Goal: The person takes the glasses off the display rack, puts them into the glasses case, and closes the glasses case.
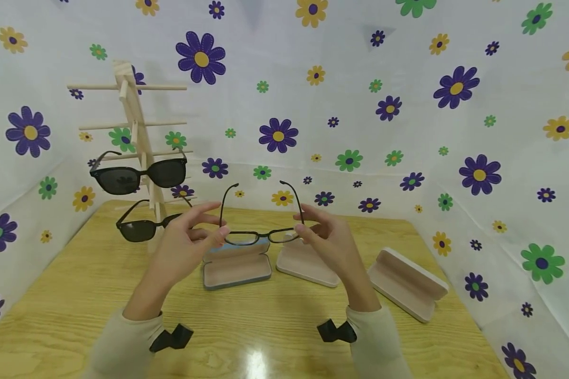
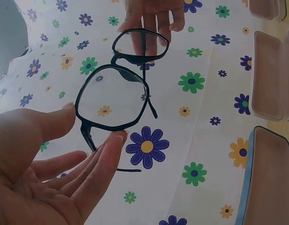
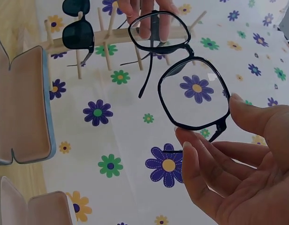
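Clear-lensed eyeglasses with a thin black frame (image 1: 263, 235) are held up in front of me, temples unfolded and pointing away. My left hand (image 1: 182, 245) pinches the left end of the frame. At the right end, my right hand (image 1: 331, 242) does the same. In the left wrist view, the thumb of my left hand (image 2: 46, 164) is at the rim and the fingertips are just below the lens. The right wrist view has the thumb and fingertips of my right hand (image 3: 247, 159) at the rim near the hinge.
Behind the hands on the wooden table (image 1: 246, 326) lie a blue-edged open glasses case (image 1: 237, 273), a pale case (image 1: 308, 267) and another open case (image 1: 403, 287). A wooden stand (image 1: 131, 105) at left carries upper sunglasses (image 1: 120, 180) and lower sunglasses (image 1: 138, 230). Flowered cloth surrounds the table.
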`<state>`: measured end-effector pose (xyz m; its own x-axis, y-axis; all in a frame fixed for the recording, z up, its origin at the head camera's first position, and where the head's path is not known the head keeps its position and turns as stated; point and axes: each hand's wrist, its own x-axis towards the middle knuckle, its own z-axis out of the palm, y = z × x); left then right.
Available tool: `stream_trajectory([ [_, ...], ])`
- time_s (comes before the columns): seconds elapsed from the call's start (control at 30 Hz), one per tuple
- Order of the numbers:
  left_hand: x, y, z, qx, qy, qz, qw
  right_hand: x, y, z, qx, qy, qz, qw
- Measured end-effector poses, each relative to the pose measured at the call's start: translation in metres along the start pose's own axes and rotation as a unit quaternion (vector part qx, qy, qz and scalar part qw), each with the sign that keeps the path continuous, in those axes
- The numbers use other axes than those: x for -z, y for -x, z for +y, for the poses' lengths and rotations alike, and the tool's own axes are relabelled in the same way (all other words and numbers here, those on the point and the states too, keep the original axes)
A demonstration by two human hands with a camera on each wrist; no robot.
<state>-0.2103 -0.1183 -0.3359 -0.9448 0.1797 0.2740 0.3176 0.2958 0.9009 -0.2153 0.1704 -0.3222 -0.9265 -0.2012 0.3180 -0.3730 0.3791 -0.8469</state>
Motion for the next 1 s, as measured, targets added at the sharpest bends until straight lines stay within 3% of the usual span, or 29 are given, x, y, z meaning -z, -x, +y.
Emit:
stream_trajectory([
  [0.17,-0.005,0.000,-0.002,0.015,0.008,-0.025,0.9995,0.003,0.006,0.013,-0.019,-0.013,-0.013,0.9997],
  [0.33,-0.009,0.001,-0.005,0.028,-0.015,-0.046,0.9984,0.003,0.013,0.022,-0.043,-0.033,-0.019,0.9984],
  [0.67,-0.010,0.002,-0.007,0.044,-0.055,-0.056,0.9959,-0.002,0.014,0.028,-0.059,-0.026,-0.029,0.9975],
  [1.0,-0.009,0.002,-0.008,0.015,-0.076,-0.055,0.9955,-0.005,0.016,0.028,-0.038,-0.009,-0.035,0.9986],
])
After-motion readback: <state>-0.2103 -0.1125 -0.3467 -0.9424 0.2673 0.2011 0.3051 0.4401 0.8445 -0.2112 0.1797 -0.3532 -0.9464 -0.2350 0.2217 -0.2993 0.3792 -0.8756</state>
